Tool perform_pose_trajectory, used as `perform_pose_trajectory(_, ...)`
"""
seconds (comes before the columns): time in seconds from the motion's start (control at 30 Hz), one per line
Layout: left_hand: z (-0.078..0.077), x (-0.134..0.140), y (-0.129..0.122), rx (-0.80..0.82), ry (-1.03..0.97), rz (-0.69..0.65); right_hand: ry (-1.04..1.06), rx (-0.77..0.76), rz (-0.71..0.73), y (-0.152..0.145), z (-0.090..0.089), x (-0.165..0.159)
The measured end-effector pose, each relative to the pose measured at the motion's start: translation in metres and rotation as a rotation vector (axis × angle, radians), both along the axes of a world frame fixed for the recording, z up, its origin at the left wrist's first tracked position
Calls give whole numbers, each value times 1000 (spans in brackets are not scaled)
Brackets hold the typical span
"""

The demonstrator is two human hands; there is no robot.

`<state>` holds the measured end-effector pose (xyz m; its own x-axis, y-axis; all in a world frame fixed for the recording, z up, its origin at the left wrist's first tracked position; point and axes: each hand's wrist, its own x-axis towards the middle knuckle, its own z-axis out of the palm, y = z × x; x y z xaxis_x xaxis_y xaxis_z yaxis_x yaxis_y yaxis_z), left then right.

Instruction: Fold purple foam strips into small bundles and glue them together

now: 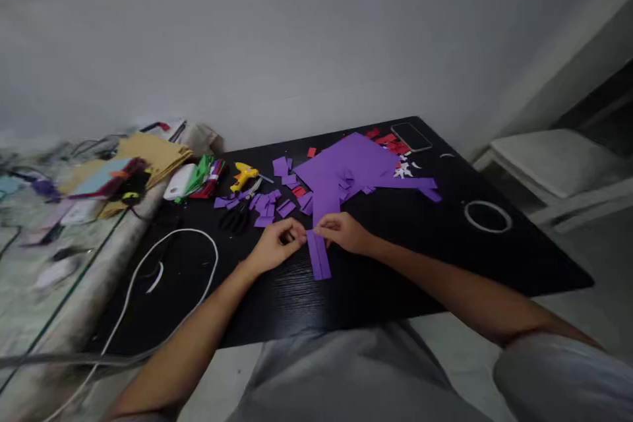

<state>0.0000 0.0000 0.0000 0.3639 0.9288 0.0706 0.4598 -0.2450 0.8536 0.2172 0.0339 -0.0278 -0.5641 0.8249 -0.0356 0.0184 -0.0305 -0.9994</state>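
Observation:
A folded purple paper strip [319,258] with a lengthwise crease hangs between my two hands over the black table. My left hand [278,244] pinches its upper left edge between thumb and fingers. At the upper right edge, my right hand [343,232] grips the same strip. Just behind my fingers lies a large purple paper sheet [353,158], with a wide strip of purple reaching down toward my hands. Many small cut purple pieces [266,208] are scattered to the left of it. Pliers with black handles [241,211] rest beside those pieces.
A yellow glue gun [244,176] stands behind the pliers. Red paper bits [390,140] and a phone [411,136] lie at the back right. A white ring [488,217] is on the right, a white cable [148,250] on the left. A bed at left carries yellow paper [151,155].

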Motion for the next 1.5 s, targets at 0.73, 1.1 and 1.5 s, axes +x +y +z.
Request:
perform_pose_trajectory(0.73,0,0,-2,3,-79,-3,-14,27,-9,-2,3,-1)
perform_pose_trajectory(1.1,0,-2,-3,83,-1,-6,-94,107,-30,-2,5,0)
perform_pose_trajectory(1.5,-5,-2,-1,79,19,38,25,-77,36,-1,3,-3)
